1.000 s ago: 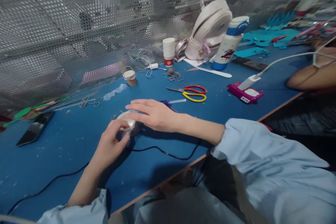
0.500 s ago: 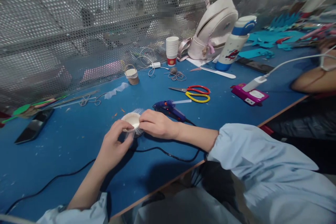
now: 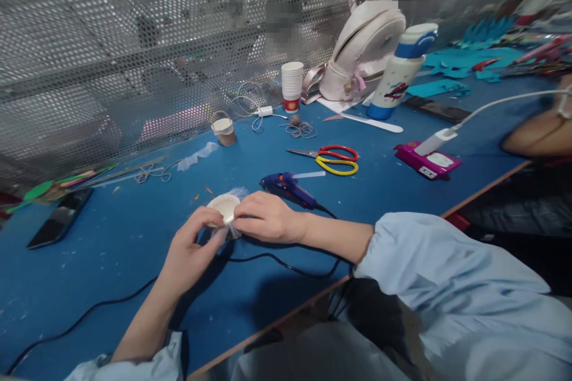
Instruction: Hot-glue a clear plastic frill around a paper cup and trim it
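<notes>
A small round cream-coloured piece (image 3: 224, 207) with a fringe of white fluff rests on the blue table (image 3: 111, 262). My left hand (image 3: 190, 253) pinches its near edge with thumb and fingertips. My right hand (image 3: 263, 219) is closed on its right edge, fingers curled. Both hands meet at the piece. A blue glue gun (image 3: 288, 186) lies just behind my right hand, and its black cord (image 3: 286, 263) runs under my right forearm and off to the left.
Red and yellow scissors (image 3: 333, 159) lie behind the glue gun. A stack of paper cups (image 3: 291, 86), a pink backpack (image 3: 361, 50), a white and blue bottle (image 3: 397, 74) and a pink charger block (image 3: 426, 162) stand further back. A dark phone (image 3: 60, 220) lies left. Another person's arm (image 3: 538, 131) rests at right.
My right hand drew back from lying flat over the piece and closed on its right edge, uncovering the glue gun. The left hand kept its pinch on the piece.
</notes>
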Demonstrator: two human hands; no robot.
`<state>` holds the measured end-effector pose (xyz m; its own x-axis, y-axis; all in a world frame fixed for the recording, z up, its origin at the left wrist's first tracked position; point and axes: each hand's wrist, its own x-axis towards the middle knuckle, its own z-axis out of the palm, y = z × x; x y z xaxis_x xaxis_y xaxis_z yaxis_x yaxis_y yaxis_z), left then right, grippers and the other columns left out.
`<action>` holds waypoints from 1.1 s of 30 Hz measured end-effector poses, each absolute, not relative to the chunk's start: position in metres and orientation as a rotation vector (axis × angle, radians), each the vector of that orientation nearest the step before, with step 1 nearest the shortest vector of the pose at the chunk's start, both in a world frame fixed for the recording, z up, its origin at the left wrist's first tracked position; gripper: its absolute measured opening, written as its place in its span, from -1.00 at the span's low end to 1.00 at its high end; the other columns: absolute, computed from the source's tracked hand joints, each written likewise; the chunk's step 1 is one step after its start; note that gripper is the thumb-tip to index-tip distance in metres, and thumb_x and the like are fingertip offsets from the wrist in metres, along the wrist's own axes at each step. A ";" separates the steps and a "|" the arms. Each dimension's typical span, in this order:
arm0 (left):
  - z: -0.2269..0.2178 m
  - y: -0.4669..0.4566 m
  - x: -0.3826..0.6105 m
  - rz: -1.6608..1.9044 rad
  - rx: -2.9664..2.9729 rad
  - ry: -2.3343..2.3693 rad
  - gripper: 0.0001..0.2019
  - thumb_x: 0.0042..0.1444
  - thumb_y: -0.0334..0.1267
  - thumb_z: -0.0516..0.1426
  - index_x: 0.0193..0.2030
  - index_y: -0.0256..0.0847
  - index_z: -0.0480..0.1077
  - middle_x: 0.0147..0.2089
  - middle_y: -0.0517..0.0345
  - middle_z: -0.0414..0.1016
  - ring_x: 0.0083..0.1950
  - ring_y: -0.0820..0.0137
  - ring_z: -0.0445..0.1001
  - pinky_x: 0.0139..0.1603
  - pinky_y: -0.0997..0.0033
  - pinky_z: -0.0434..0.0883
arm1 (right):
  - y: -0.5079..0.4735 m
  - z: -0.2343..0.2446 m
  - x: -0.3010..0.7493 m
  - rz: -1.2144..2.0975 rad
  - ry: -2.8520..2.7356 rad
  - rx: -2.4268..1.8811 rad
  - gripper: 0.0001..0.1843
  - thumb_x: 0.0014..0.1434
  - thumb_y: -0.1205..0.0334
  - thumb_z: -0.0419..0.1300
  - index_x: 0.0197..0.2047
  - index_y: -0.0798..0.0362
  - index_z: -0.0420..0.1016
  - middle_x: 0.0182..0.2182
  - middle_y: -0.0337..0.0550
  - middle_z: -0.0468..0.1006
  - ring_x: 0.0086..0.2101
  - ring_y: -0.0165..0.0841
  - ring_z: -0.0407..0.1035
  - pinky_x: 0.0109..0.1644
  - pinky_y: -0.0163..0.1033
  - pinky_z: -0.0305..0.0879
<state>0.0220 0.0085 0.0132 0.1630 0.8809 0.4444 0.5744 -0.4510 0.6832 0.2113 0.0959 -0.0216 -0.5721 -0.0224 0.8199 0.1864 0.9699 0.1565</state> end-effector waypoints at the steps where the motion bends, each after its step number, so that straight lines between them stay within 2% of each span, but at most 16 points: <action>1: 0.014 0.008 0.022 1.189 2.102 1.360 -0.93 0.15 -0.38 0.13 -0.33 -0.13 0.36 -0.26 0.17 0.43 -0.18 0.38 0.43 -0.11 0.37 0.36 | 0.096 -0.022 0.211 -0.273 -2.170 -0.109 -0.77 0.34 0.33 0.03 -0.29 0.10 0.48 -0.29 -0.14 0.52 -0.25 -0.39 0.30 -0.19 -0.29 0.23; 9: 0.019 0.005 0.026 1.173 2.229 1.333 -0.87 0.11 -0.46 0.14 -0.38 -0.14 0.41 -0.28 0.19 0.42 -0.23 0.44 0.46 -0.17 0.42 0.38 | 0.088 -0.013 0.211 0.102 -2.057 -0.076 -0.82 0.33 0.33 0.06 -0.22 0.17 0.48 -0.35 -0.09 0.56 -0.27 -0.40 0.35 -0.11 -0.27 0.35; 18: 0.008 0.006 0.019 1.145 2.468 1.374 -0.81 0.11 -0.47 0.16 -0.23 -0.09 0.51 -0.19 0.14 0.42 -0.18 0.43 0.48 -0.16 0.44 0.40 | 0.081 -0.009 0.210 0.550 -1.987 -0.252 -0.85 0.31 0.30 0.12 -0.29 0.13 0.46 -0.38 -0.11 0.56 -0.31 -0.41 0.40 -0.11 -0.22 0.37; 24: 0.011 0.005 0.022 1.206 2.380 1.363 -0.86 0.12 -0.45 0.17 -0.27 -0.11 0.46 -0.18 0.14 0.43 -0.16 0.42 0.48 -0.13 0.41 0.40 | 0.083 -0.010 0.211 0.534 -1.990 -0.207 -0.87 0.30 0.33 0.12 -0.27 0.14 0.46 -0.38 -0.10 0.55 -0.30 -0.40 0.40 -0.11 -0.22 0.37; 28: 0.013 0.005 0.022 1.245 2.131 1.373 -0.92 0.16 -0.40 0.14 -0.30 -0.13 0.41 -0.22 0.14 0.48 -0.14 0.37 0.48 -0.07 0.33 0.40 | 0.084 -0.010 0.215 0.352 -2.063 -0.123 -0.87 0.30 0.33 0.10 -0.23 0.14 0.48 -0.31 -0.06 0.57 -0.24 -0.39 0.41 -0.09 -0.23 0.37; 33: 0.014 0.006 0.021 1.239 1.983 1.474 -0.93 0.17 -0.31 0.14 -0.35 -0.14 0.41 -0.25 0.16 0.51 -0.17 0.39 0.48 -0.10 0.36 0.40 | 0.085 -0.017 0.216 0.110 -2.258 -0.123 -0.86 0.30 0.32 0.10 -0.20 0.09 0.50 -0.24 -0.07 0.54 -0.18 -0.38 0.35 -0.09 -0.24 0.30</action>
<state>0.0212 0.0064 0.0140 0.0633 0.9034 0.4240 0.5730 -0.3807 0.7257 0.2165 0.0853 -0.0166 -0.6342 0.1261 0.7628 0.0511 0.9913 -0.1213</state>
